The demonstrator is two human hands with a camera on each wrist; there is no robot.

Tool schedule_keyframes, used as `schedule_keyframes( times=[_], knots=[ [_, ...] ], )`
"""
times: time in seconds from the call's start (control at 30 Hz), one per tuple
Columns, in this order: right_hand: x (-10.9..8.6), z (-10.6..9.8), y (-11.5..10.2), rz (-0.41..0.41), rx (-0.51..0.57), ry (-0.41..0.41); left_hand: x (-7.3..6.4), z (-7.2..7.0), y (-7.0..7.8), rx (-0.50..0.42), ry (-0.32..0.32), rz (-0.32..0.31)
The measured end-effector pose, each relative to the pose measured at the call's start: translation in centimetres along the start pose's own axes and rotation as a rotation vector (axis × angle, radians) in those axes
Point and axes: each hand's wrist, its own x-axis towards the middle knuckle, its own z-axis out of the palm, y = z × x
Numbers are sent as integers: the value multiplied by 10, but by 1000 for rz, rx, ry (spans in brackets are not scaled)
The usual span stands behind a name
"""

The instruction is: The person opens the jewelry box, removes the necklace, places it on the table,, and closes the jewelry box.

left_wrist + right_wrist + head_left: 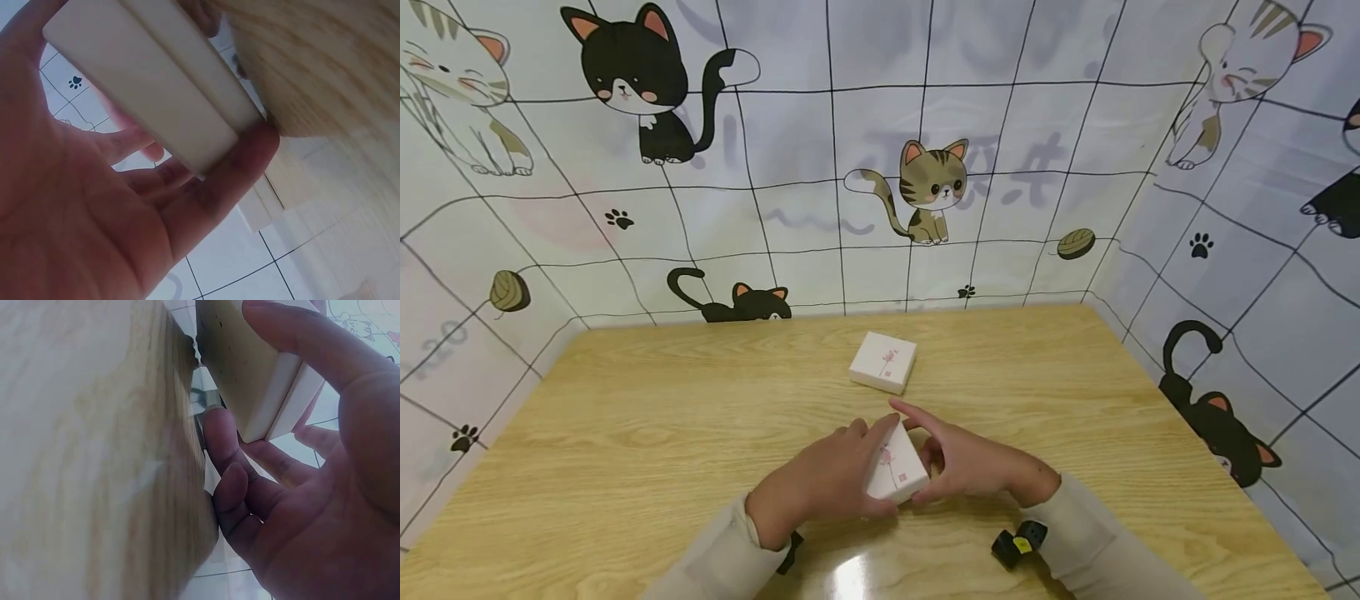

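Note:
A small white square box [901, 467] with a pink flower print on top is held between both hands, near the front middle of the table. My left hand [835, 473] grips its left side, thumb toward the near edge and fingers at the far edge. On the other side, my right hand [973, 460] has its thumb at the near right corner and a forefinger reaching to the far corner. A lid seam runs along the box's side [181, 81] in the left wrist view. In the right wrist view its underside [240, 369] shows, raised off the wood.
Another white box [883, 362] with the same pink print lies farther back on the wooden table [700, 417]. A cloth wall [790, 200] with cat drawings and grid lines stands along the table's back and sides. Black wrist cameras [1018, 544] sit below the sleeves.

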Motion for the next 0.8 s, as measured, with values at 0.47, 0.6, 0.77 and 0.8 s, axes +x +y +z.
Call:
schedule_keyframes(
  times=[0.47, 0.6, 0.77, 0.8],
  knots=[
    [0, -2, 0, 16, -22, 27, 1, -4, 0, -49, -19, -13],
    [0, -3, 0, 29, 1, 15, 1, -5, 1, -62, -27, -18],
    [1, -3, 1, 46, 17, 0, 1, -5, 1, -69, -42, -34],
    [1, -2, 1, 51, 20, 0, 1, -4, 0, -70, -42, -35]
  ],
)
